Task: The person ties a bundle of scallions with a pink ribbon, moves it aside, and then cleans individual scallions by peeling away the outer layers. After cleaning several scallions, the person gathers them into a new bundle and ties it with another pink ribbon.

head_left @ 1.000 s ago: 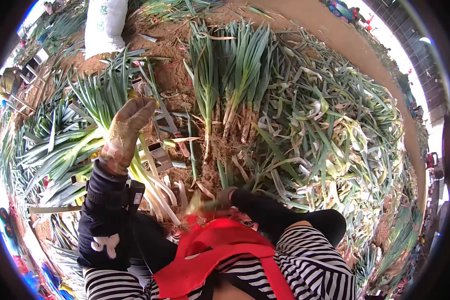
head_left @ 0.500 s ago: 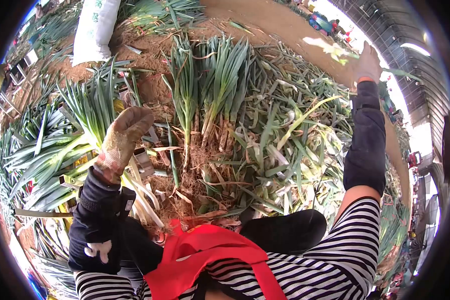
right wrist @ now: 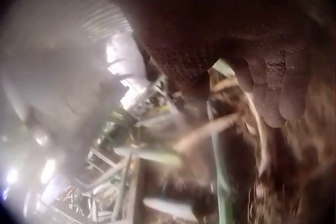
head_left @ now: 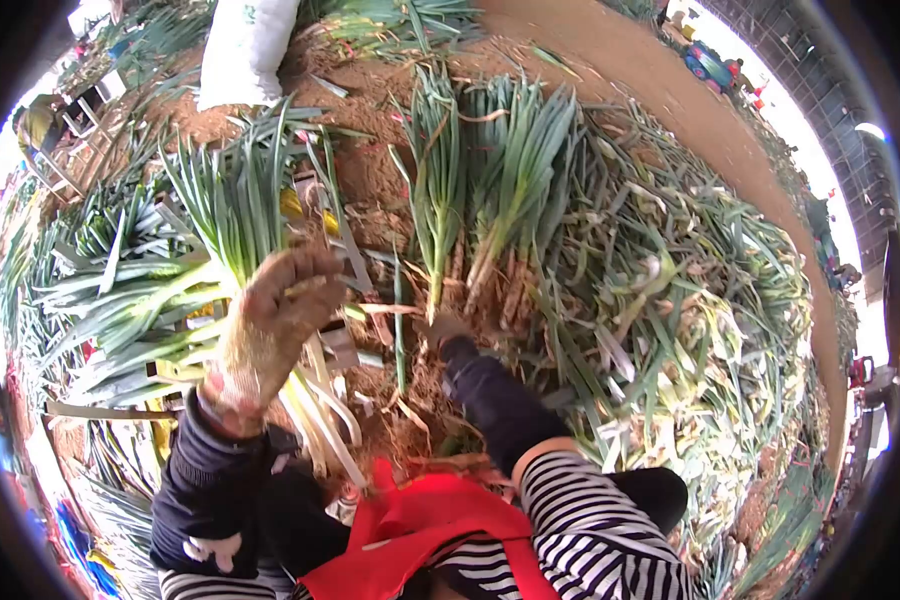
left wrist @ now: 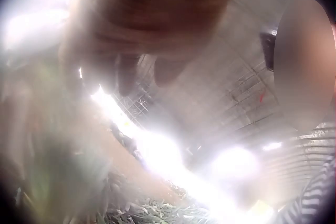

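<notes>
My left hand (head_left: pixel 275 320) is up in front of me in a dirty tan glove. Its fingers are loose and a bit bent, and it is not gripping a thing. From above, it looks very near the left bunch of leeks (head_left: pixel 228 215), but I cannot tell if it touches them. The green tops fan out past my hand, and the white stalks (head_left: pixel 315 425) point back to me. My right hand (head_left: pixel 448 328) is reaching out, down by the root end of the middle bunch of leeks (head_left: pixel 435 190). Its fingers bend down, and a pale bit shows between them and my thumb. I cannot tell if I am grasping it. The right bunch of leeks (head_left: pixel 518 170) lies just beside the middle one, with brown roots toward me. A big messy heap of leaves (head_left: pixel 680 320) is on my right. A white sack (head_left: pixel 250 50) is far up on the left. I have on a red apron (head_left: pixel 440 520) and stripy sleeves (head_left: pixel 590 510) with dark covers on my lower arms.
</notes>
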### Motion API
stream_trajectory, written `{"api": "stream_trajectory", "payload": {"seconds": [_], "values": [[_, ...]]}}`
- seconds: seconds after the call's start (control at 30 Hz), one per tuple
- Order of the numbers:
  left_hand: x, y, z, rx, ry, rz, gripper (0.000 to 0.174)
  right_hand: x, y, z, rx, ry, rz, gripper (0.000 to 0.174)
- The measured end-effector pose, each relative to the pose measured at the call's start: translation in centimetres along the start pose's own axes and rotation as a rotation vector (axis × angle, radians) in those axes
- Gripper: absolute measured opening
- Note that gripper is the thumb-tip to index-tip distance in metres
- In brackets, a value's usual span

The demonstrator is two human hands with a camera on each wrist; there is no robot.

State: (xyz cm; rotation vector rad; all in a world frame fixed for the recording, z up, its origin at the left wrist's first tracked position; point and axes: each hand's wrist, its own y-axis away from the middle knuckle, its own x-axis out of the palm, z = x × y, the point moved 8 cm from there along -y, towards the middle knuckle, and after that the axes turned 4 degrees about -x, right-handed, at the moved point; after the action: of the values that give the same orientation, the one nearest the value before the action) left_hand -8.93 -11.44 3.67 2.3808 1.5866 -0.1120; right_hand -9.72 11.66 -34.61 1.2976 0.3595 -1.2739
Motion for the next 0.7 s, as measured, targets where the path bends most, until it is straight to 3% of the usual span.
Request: {"api": "stream_trajectory", "payload": {"seconds": [0.03, 0.1, 0.17, 0.2, 0.27, 0.3, 0.4, 0.43, 0.47, 0.57, 0.63, 0.67, 0.7], "values": [[0.0, 0.2, 0.4, -0.031, 0.083, -0.013, 0.03, 4.5, -2.3, -1.6, 0.076, 0.093, -0.075, 0.068], [-0.4, 0.2, 0.5, -0.033, 0.08, -0.035, 0.03, 4.9, 0.6, -1.1, 0.101, -0.214, 0.038, 0.067], [-0.5, 0.2, 0.8, -0.099, 0.017, 0.0, 0.028, 5.6, 0.9, -1.3, 0.253, -0.203, 0.079, 0.065], [-0.6, 0.0, 1.2, -0.087, 0.001, 0.004, 0.028, 5.2, 0.6, -1.2, 0.241, -0.207, 0.064, 0.065], [-0.6, 0.0, 1.5, -0.079, 0.016, 0.033, 0.029, 5.0, 0.3, -1.7, 0.288, -0.206, 0.113, 0.043], [-0.6, -0.1, 1.2, -0.068, -0.008, 0.033, 0.029, 4.2, -0.3, -1.7, 0.281, -0.205, 0.097, 0.043], [-0.5, 0.1, 1.1, -0.034, -0.012, 0.045, 0.028, 4.5, -0.8, -0.7, 0.274, -1.635, 0.232, 0.014], [-0.3, 0.0, 1.3, -0.021, -0.006, 0.05, 0.028, 0.5, -0.4, -0.2, 0.015, -1.589, 0.192, 0.021], [0.0, -0.1, 1.3, 0.038, -0.014, 0.063, 0.025, -4.8, 4.2, 1.4, 0.183, -1.524, 0.11, 0.023], [1.1, -0.5, 1.4, 0.247, -0.126, 0.064, 0.027, -10.5, 5.4, 2.4, -0.019, -1.689, 0.113, 0.032], [2.3, -0.4, 1.7, 0.07, -0.095, 0.125, 0.03, -14.5, 9.1, 5.0, -0.381, -1.989, 0.552, 0.036], [2.5, -0.7, 1.2, 0.168, -0.199, 0.092, 0.031, -16.3, 12.0, 6.5, -0.62, -2.059, 0.888, 0.039], [2.9, -1.1, 1.0, 0.181, -0.195, 0.094, 0.031, -16.8, 13.4, 6.4, -0.63, -2.05, 0.878, 0.039]]}}
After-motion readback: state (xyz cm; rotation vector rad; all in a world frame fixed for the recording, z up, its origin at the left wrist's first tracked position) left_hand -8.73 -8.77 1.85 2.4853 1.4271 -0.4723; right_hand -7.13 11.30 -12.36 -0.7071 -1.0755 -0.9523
